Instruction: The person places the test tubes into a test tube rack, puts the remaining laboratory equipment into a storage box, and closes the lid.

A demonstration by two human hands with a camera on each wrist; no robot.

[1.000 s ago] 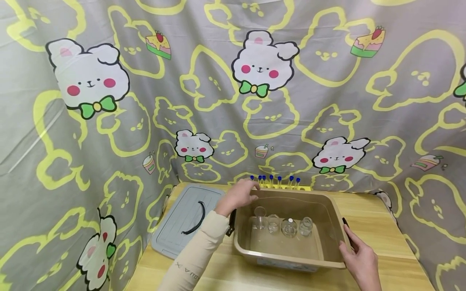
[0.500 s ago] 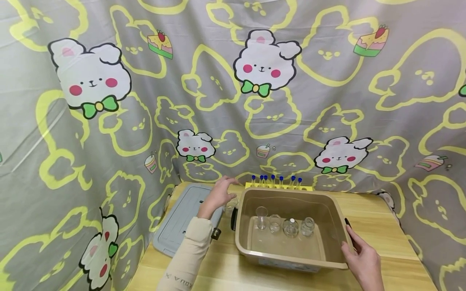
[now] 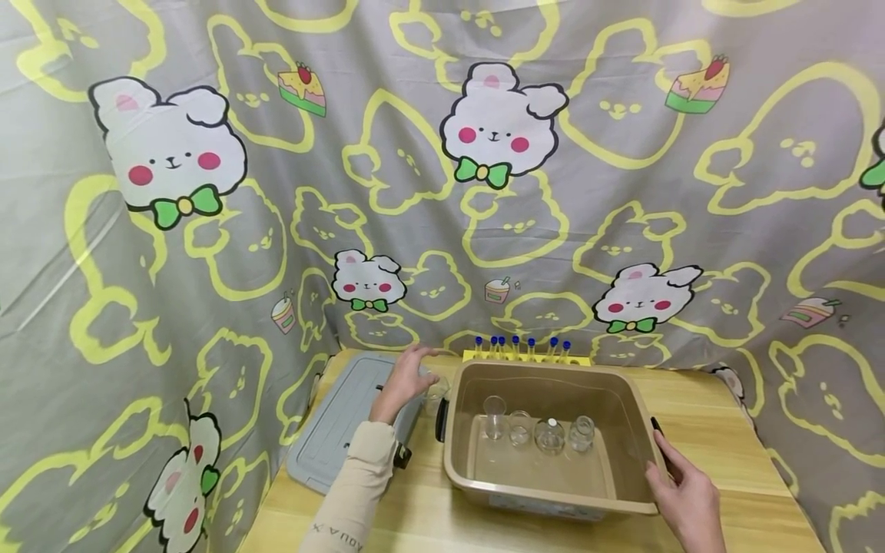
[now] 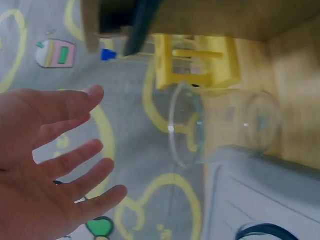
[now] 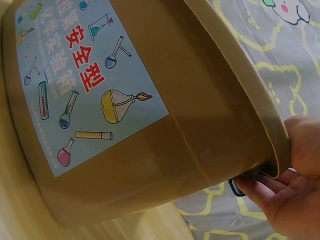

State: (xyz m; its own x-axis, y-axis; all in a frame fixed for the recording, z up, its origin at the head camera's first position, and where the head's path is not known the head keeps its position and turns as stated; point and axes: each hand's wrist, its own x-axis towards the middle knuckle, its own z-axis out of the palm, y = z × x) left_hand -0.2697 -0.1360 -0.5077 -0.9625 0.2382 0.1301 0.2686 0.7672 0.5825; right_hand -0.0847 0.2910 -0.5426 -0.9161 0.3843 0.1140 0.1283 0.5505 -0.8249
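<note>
My left hand (image 3: 402, 384) hovers with spread fingers by a clear glass beaker (image 3: 437, 390), which stands between the grey lid and the brown plastic bin (image 3: 539, 495). In the left wrist view, a gap separates the fingertips from the rim of that beaker (image 4: 237, 122). On the bin's right side my right hand (image 3: 687, 491) grips the rim, its fingers at the black latch (image 5: 237, 186) underneath. Lined up inside the bin are a flared glass cylinder (image 3: 494, 422), a small beaker (image 3: 520, 430), a round glass vessel with a white top (image 3: 550, 436) and a glass jar (image 3: 581, 434).
The grey lid (image 3: 339, 422) with a black handle lies at the left. Behind the bin, a yellow rack (image 3: 584, 359) holds several blue-capped tubes (image 3: 515, 346). A printed curtain (image 3: 415, 192) surrounds the wooden table (image 3: 726, 430).
My left hand has moved left from the bin's far left corner to beside the beaker, which has come into view. The right hand stays at the bin's rim.
</note>
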